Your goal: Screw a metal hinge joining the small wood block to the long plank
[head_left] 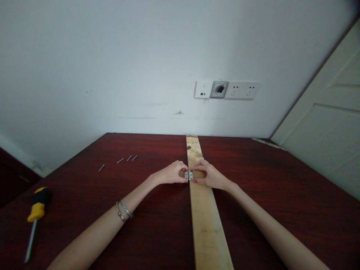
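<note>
A small silver metal hinge (188, 175) lies unfolded at the left edge of a long pale wooden board (209, 228). My left hand (171, 173) pinches the hinge's left leaf between thumb and fingers. From the other side, my right hand (209, 174) grips the right leaf, its fingers curled over the board. Small holes show in the hinge's leaves. The board runs from the near edge of the view back to the wall.
Several loose screws (120, 160) lie on the dark red tabletop (152, 146) to the left. A yellow and black screwdriver (38, 206) rests at the far left. At the back right is a thin strip (268, 143). Sockets (242, 90) sit on the wall (112, 67) behind.
</note>
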Action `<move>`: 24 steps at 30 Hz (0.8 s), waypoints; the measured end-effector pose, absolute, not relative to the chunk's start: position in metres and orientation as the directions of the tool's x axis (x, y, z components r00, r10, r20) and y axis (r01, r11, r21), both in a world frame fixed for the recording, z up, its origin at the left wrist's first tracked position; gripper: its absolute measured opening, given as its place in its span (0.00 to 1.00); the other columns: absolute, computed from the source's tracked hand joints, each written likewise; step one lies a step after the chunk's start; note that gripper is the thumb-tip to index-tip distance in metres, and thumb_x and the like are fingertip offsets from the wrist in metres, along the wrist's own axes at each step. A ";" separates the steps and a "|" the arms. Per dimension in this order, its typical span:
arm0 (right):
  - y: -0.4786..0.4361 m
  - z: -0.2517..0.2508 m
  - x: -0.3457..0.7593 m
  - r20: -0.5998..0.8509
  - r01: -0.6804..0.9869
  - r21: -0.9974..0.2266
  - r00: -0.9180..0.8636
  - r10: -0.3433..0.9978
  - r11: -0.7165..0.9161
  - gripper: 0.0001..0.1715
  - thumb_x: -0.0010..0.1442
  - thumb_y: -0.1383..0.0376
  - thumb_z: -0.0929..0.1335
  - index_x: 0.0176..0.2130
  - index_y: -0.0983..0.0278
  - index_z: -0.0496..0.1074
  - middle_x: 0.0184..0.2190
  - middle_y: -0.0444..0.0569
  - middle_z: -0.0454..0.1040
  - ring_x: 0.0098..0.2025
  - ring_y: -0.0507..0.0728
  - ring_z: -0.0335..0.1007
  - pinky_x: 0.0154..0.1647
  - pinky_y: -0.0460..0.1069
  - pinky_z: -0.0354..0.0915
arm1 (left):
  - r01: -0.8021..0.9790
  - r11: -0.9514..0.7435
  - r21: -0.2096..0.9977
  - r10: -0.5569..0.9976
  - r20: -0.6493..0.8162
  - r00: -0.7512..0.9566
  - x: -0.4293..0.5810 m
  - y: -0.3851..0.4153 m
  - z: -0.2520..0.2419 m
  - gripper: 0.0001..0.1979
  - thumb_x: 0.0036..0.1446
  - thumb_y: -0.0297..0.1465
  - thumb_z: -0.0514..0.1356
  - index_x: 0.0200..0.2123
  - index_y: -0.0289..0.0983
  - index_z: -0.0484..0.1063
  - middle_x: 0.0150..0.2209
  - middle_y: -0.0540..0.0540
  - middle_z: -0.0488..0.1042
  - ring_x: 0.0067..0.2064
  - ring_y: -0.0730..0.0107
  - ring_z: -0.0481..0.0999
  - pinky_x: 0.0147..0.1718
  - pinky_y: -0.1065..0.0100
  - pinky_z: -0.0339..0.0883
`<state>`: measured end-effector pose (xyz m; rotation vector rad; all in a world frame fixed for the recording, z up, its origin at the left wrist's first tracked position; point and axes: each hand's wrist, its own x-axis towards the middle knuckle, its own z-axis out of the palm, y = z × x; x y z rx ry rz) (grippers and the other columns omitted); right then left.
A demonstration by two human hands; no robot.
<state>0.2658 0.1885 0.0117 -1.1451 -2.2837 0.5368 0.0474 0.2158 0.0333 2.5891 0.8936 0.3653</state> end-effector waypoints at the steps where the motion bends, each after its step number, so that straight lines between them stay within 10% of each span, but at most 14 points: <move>1: 0.189 0.012 0.266 0.276 0.609 -0.559 -0.504 0.819 0.563 0.22 0.51 0.59 0.73 0.47 0.62 0.75 0.42 0.52 0.67 0.46 0.58 0.65 0.53 0.55 0.62 | 0.535 -0.728 0.428 0.632 0.119 0.766 0.047 0.216 0.034 0.15 0.48 0.34 0.67 0.39 0.34 0.74 0.37 0.45 0.72 0.41 0.64 0.69 0.40 0.69 0.61; 24: 0.190 0.008 0.268 0.300 0.599 -0.547 -0.512 0.805 0.585 0.21 0.52 0.59 0.72 0.46 0.62 0.76 0.42 0.52 0.68 0.47 0.58 0.65 0.53 0.55 0.62 | 0.547 -0.737 0.397 0.629 0.106 0.770 0.048 0.217 0.033 0.14 0.48 0.35 0.67 0.38 0.35 0.74 0.36 0.46 0.72 0.40 0.64 0.69 0.39 0.69 0.60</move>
